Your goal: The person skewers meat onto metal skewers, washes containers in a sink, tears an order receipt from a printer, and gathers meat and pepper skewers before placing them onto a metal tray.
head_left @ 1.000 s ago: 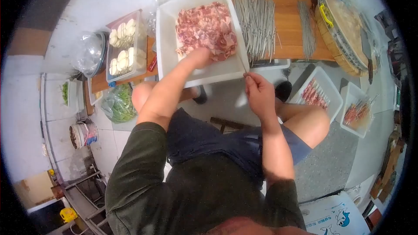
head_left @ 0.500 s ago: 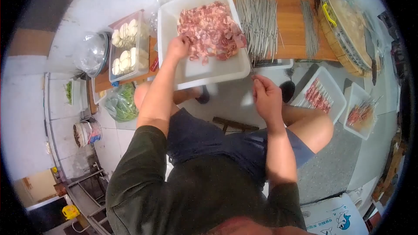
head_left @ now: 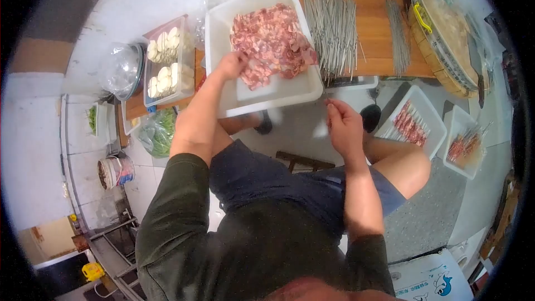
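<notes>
A heap of raw diced meat (head_left: pixel 270 36) lies in a large white plastic tub (head_left: pixel 278 96). My left hand (head_left: pixel 230 66) reaches over the tub's left side, its fingers closed at the lower left edge of the heap, on a piece of meat. Just off the tub's lower right corner, my right hand (head_left: pixel 344 125) pinches the end of a thin metal skewer (head_left: pixel 325 95). The skewer points up toward the tub's right rim, where pieces of meat sit around its far end. Its middle is hard to make out.
Many bare metal skewers (head_left: pixel 332 33) lie on the wooden table (head_left: pixel 376 28). A round chopping block (head_left: pixel 446 33) and knife (head_left: pixel 479 81) are at right. Trays of meat skewers (head_left: pixel 411 124) stand below. A clear box of white slices (head_left: pixel 164 67) and bagged greens (head_left: pixel 159 134) are left.
The whole view has shifted slightly right and down. Some meat beside my left hand has spread lower in the tub. My right hand keeps its grip on the skewer.
</notes>
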Motion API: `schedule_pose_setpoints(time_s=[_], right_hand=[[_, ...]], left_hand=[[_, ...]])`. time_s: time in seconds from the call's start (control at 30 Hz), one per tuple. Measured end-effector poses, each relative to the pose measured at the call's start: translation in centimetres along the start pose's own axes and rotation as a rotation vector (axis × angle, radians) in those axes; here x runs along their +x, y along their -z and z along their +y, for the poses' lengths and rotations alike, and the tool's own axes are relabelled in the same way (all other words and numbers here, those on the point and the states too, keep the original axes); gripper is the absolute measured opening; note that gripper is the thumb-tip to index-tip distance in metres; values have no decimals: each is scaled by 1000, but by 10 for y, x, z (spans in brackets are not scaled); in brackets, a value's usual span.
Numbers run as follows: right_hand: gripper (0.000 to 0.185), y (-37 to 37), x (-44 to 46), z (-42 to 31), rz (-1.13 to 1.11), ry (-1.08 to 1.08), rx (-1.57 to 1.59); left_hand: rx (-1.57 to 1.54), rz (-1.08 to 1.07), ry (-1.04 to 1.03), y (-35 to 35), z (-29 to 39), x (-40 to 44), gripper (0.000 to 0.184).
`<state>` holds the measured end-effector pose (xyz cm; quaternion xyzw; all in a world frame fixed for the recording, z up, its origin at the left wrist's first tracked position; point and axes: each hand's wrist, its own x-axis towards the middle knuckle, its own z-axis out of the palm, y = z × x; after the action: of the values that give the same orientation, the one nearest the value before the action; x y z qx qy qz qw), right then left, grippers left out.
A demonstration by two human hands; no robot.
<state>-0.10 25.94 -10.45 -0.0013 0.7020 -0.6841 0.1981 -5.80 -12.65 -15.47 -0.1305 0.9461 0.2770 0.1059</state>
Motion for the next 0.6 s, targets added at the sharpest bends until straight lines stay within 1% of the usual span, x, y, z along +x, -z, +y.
schedule_pose_setpoints(time_s=[0.03, 0.07, 0.17, 0.2, 0.3, 0.33, 0.43, 0.53, 0.6], right_hand=[[26, 0, 0, 0, -3, -2, 4], [26, 0, -2, -4, -7, -18, 0], [26, -2, -2, -10, -24, -33, -16], [26, -2, 0, -4, -30, -20, -21], [25, -6, 3, 6, -38, -12, 14], [25, -5, 3, 7, -35, -17, 34], [26, -3, 0, 3, -30, -31, -17], [26, -1, 0, 5, -13, -26, -31], [26, -1, 0, 3, -15, -25, -39]], left_hand=[[-100, 17, 48, 7, -2, -2, 17], [-122, -50, 79, 14, -4, -4, 24], [159, -135, 10, 10, 7, -12, 38], [156, -285, 11, 15, 23, -22, 54], [461, -80, -171, -15, 9, -21, 44], [372, -192, -38, -16, 6, -11, 47], [218, -284, -36, -10, 5, -9, 44], [-134, -349, 129, 3, 12, -9, 40], [-285, -333, 181, 12, 20, -13, 35]])
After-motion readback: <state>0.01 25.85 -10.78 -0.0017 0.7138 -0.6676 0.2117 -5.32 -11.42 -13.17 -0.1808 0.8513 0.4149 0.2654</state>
